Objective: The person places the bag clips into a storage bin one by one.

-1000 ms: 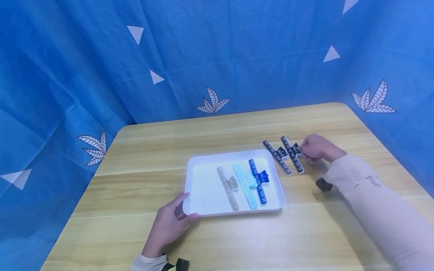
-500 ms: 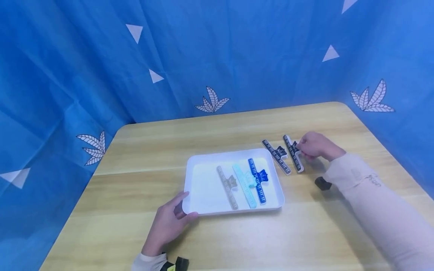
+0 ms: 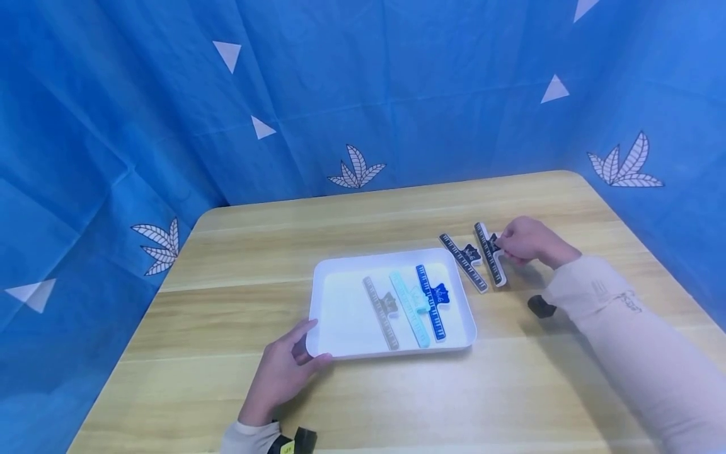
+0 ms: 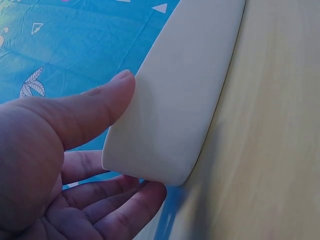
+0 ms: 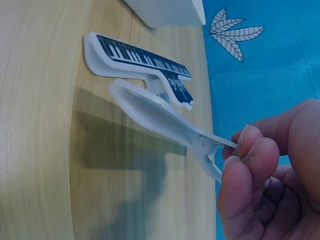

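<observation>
In the head view my right hand (image 3: 524, 239) pinches the handle of a black-and-white clip (image 3: 490, 253) printed with piano keys. The right wrist view has this clip (image 5: 155, 112) tilted over the table, its shadow falling below. Left of it lies a second black piano-key clip (image 3: 464, 263) on the wood. My left hand (image 3: 283, 371) grips the near left corner of a white tray (image 3: 334, 340), thumb and fingers around the corner. Inside the tray lie a grey clip (image 3: 381, 313), a light turquoise clip (image 3: 409, 309) and a dark blue clip (image 3: 432, 302), side by side on the right half.
The wooden table (image 3: 272, 246) has rounded far corners. Blue curtain (image 3: 317, 82) with white leaf and triangle prints hangs behind and along both sides. A small black device (image 3: 541, 306) sits under the right sleeve.
My right hand has shifted slightly away from me, and the pinched clip has risen and tilted with it. The left hand and the tray stay in place.
</observation>
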